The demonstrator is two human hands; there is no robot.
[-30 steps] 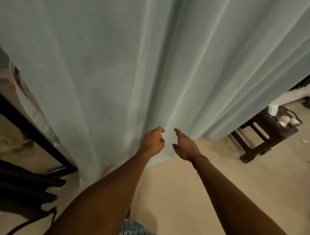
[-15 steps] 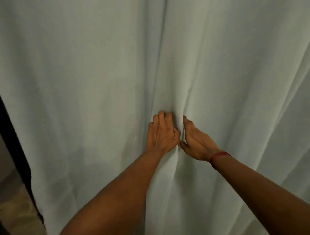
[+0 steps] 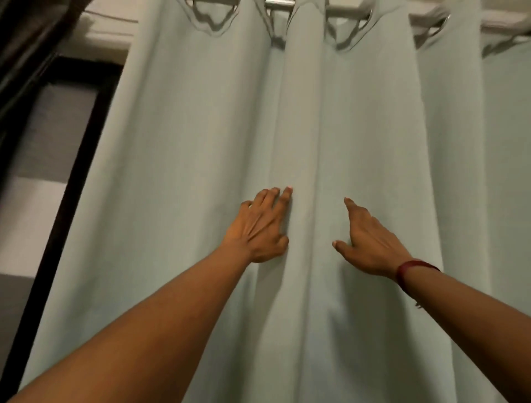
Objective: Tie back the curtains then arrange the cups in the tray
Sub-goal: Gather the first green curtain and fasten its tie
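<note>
A pale green curtain (image 3: 359,129) hangs in long folds from a metal rod (image 3: 280,3) at the top and fills most of the view. My left hand (image 3: 258,227) lies flat on the cloth left of a central fold, fingers straight and pointing up. My right hand (image 3: 369,241) touches the cloth on the other side of that fold, index finger stretched upward and thumb out to the left. A red band circles my right wrist. Neither hand grips the fabric. No cups or tray are in view.
A dark window frame (image 3: 77,161) runs diagonally at the left beside the curtain's edge. A darker drape (image 3: 26,37) hangs in the top left corner. The curtain's eyelet rings (image 3: 349,26) sit on the rod.
The view has tilted up from the floor to the curtain rod. My hands rose along the curtain and moved apart from touching each other to either side of a fold.
</note>
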